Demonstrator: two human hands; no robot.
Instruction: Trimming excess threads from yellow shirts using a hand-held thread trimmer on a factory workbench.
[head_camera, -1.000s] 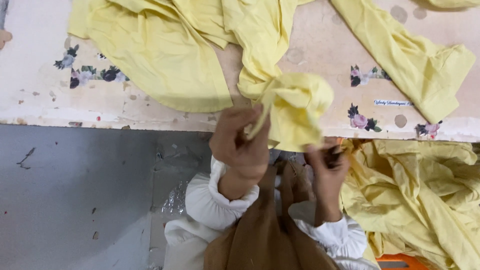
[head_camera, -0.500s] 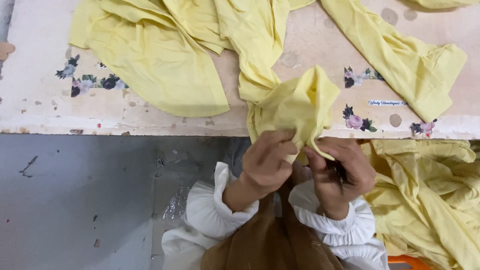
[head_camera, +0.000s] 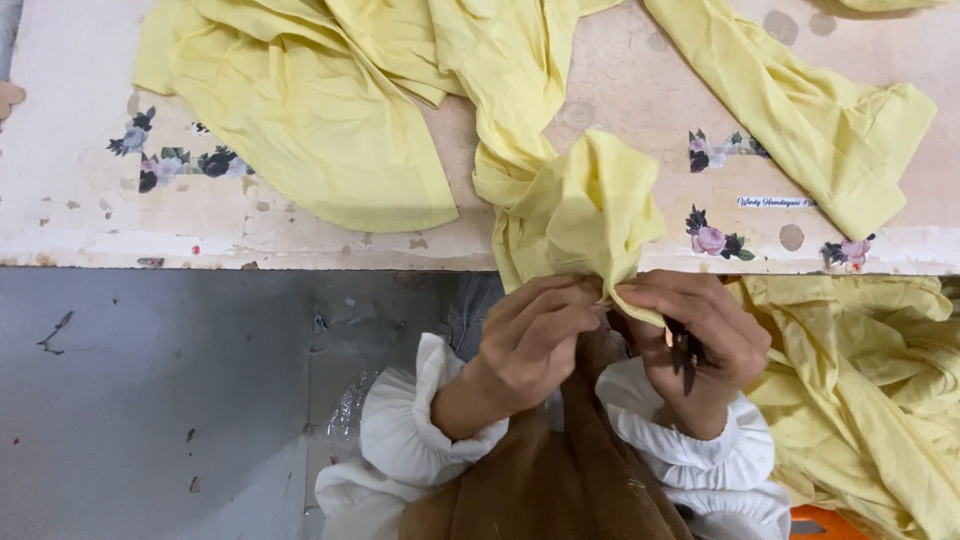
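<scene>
Hands meet at the surface (head_camera: 300, 225) edge: left hand (head_camera: 535, 340) and right hand (head_camera: 700, 345) both pinch bunched yellow cloth (head_camera: 590, 205), holding it up; the right also grips a small dark tool (head_camera: 686, 352).

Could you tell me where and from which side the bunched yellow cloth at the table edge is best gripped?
Probably at its gathered lower end, coming from the near side below the table edge. There the yellow cloth narrows into a pinchable bunch, where the left hand and right hand already meet; above, it balloons loose.
</scene>
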